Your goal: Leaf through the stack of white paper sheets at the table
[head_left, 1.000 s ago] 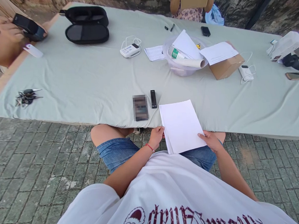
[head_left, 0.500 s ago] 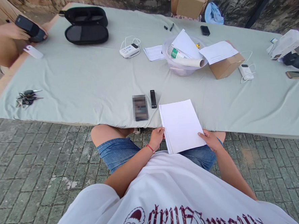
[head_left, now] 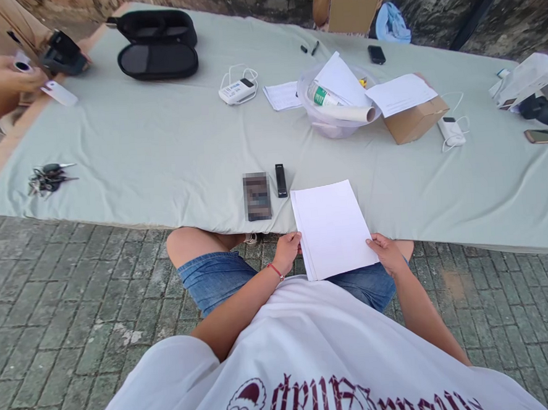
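A thin stack of blank white paper (head_left: 331, 227) hangs over the near edge of the grey-covered table (head_left: 159, 150), above my lap. My left hand (head_left: 287, 251) pinches the stack's lower left edge. Its lower right corner is gripped by my right hand (head_left: 387, 254), thumb on top. Just left of the paper lie a small black device (head_left: 280, 180) and a blurred card-like thing (head_left: 257, 197).
On the table sit keys (head_left: 47, 177), an open black case (head_left: 158, 45), a white device with cable (head_left: 238, 91), a clear bowl with rolled paper (head_left: 337, 105), a cardboard box (head_left: 415, 121) and phones. Another person's hand (head_left: 2, 85) works at far left; someone holds a box (head_left: 355, 2) at the back.
My hands and the paper have barely moved. The person at far left has shifted a hand off the black device. The box at the back has dropped lower.
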`<state>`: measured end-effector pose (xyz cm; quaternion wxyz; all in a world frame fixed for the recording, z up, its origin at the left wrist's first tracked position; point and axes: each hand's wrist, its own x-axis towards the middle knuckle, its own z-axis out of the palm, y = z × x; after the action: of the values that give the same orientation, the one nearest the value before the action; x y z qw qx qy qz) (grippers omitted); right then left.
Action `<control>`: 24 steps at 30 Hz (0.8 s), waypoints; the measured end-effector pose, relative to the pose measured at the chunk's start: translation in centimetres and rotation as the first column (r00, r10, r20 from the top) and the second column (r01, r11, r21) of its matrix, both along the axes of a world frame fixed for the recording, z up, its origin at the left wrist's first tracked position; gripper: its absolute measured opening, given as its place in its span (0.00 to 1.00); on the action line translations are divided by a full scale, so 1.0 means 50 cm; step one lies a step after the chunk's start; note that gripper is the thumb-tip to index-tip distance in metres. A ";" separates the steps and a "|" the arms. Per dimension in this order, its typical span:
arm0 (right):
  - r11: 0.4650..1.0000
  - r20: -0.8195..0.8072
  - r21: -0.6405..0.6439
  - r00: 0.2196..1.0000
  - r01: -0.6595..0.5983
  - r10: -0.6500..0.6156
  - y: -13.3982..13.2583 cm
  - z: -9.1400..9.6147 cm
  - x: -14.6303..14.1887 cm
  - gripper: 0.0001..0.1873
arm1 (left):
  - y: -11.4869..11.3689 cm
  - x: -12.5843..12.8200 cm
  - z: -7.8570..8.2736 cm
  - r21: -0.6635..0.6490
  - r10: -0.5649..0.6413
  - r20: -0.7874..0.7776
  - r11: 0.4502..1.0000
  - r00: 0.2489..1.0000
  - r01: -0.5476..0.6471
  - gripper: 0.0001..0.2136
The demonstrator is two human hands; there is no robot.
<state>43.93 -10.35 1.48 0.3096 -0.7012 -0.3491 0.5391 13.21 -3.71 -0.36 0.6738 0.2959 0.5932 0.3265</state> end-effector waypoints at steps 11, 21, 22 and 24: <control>0.997 0.309 0.078 0.951 -0.012 -0.013 -0.002 -0.019 0.012 0.22 | -0.002 -0.001 0.007 -0.026 -0.013 0.022 1.000 1.000 0.014 0.14; 1.000 0.153 -0.012 0.988 -0.013 0.014 0.001 -0.015 0.006 0.22 | -0.001 0.002 0.010 -0.055 0.009 0.039 0.998 0.999 -0.007 0.14; 1.000 0.154 -0.016 0.988 -0.023 0.025 0.002 -0.014 0.005 0.22 | -0.001 0.002 0.010 -0.062 0.012 0.041 0.998 0.999 -0.010 0.14; 0.999 0.164 -0.020 0.986 -0.040 0.043 0.003 -0.013 0.004 0.21 | 0.000 0.001 0.011 -0.074 0.017 0.047 0.997 0.999 -0.014 0.13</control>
<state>44.12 -10.18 0.81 0.2625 -0.7384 -0.3834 0.4888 13.27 -3.73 0.17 0.6956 0.2586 0.5908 0.3166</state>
